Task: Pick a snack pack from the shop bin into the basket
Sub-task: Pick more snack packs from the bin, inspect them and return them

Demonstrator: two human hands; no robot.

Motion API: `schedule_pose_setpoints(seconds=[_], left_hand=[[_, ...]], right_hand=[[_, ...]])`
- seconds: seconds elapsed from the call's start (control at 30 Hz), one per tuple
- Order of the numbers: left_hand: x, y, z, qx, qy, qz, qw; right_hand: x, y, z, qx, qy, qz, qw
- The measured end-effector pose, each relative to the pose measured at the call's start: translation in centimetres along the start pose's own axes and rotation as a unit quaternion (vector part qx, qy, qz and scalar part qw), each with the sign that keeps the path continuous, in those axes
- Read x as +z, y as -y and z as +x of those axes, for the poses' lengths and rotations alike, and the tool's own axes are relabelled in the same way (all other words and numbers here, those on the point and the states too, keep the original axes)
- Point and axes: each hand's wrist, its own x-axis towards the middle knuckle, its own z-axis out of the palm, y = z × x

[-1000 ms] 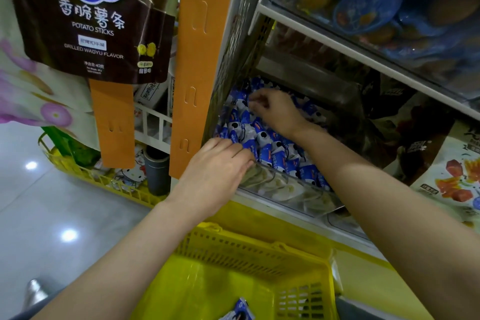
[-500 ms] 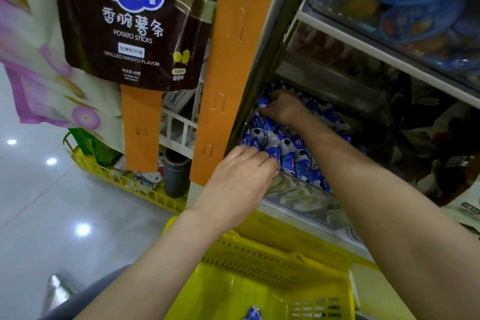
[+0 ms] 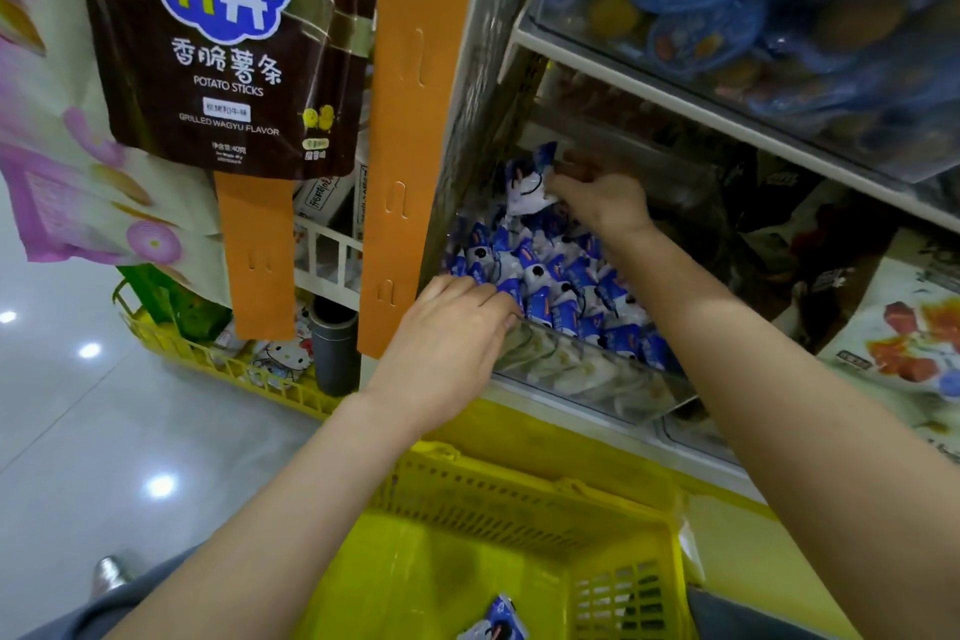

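A clear shop bin [image 3: 582, 372] on the low shelf holds several small blue-and-white snack packs [image 3: 550, 278]. My right hand [image 3: 602, 200] is deep in the bin and pinches one blue-and-white snack pack [image 3: 527, 182], lifted above the pile. My left hand [image 3: 452, 333] rests on the bin's front left edge, its fingertips hooked over the rim. Below, a yellow basket [image 3: 498, 494] stands open with one snack pack [image 3: 496, 621] lying in it.
An orange hanging strip [image 3: 410, 120] and a brown potato-sticks bag [image 3: 228, 47] hang at the left. A shelf above carries a clear bin of blue cups [image 3: 727, 16]. Dark and pale snack bags [image 3: 904, 327] fill the right. A low yellow rack [image 3: 218, 364] stands on the floor.
My right hand has risen from the pile with one pack pinched in its fingers. The left hand stays on the bin's rim. The view has moved closer.
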Motion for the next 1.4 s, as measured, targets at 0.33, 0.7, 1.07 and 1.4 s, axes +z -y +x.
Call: schedule_pose_setpoints(seconds=[0.33, 0.7, 1.07, 1.4], left_hand=[[-1.1, -4.3, -1.4, -0.214, -0.126, -0.394, 0.885], [0.1, -7.2, -6.1, -0.272, 0.064, -0.554, 0.785], [2.0, -6.5, -6.6, -0.295, 0.034, -0.488, 0.821], [3.6, -7.3, -6.5, -0.468, 0.098, -0.563, 0.675]], right_hand=[[-6.3, -1.2, -11.7, 0.018, 0.139, 0.191, 0.972], [-4.0, -6.7, -19.5, 0.016, 0.207, 0.164, 0.964], [-1.4, -9.7, -21.5, 0.085, 0.151, 0.237, 0.956], [-1.6, -11.4, -21.9, -0.078, 0.055, 0.009, 0.995]])
